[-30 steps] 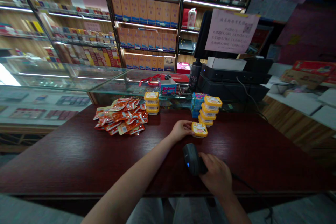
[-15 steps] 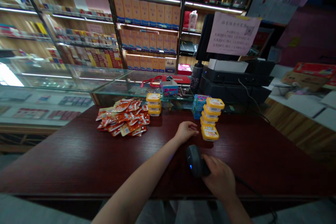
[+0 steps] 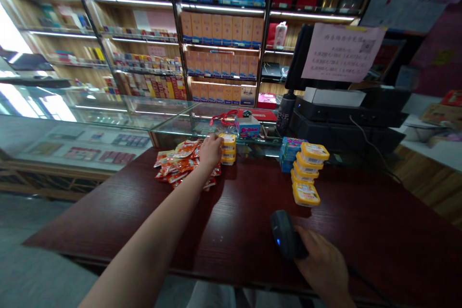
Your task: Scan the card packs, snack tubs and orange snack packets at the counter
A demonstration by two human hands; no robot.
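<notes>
With fingers bent on the left hand [image 3: 211, 150], reaching to the left side of a short stack of yellow-lidded tubs [image 3: 228, 147] near the far edge of the table [image 3: 234, 231], but not showing whether gripping the top tub or only touching it. Passing the wrist over the right part of a heap of orange sachets [image 3: 176, 163], seemingly sealed and hiding their contents. Gripping a dark scanner [image 3: 283, 233] in the right hand [image 3: 322, 255], with the fingers closed around its handle and a blue light glowing on its head. Seeing farther right a taller, leaning stack [image 3: 306, 168] of similar tubs, with a single tub [image 3: 306, 195] just in front of its foot; finding lids on these too, and so not seeing inside. Seeing patterned blue boxes [image 3: 288, 156] piled just behind and to the left of the taller stack. Looking past the table to a glass display case [image 3: 166, 125], holding flat packs [image 3: 83, 154] in rows at the left and bearing a small turquoise-and-pink box [image 3: 248, 127], its contents too small to tell. Looking farther out to lit shelves [image 3: 222, 8], holding rows of orange-and-blue cartons [image 3: 222, 29] and tall blue ones above.
</notes>
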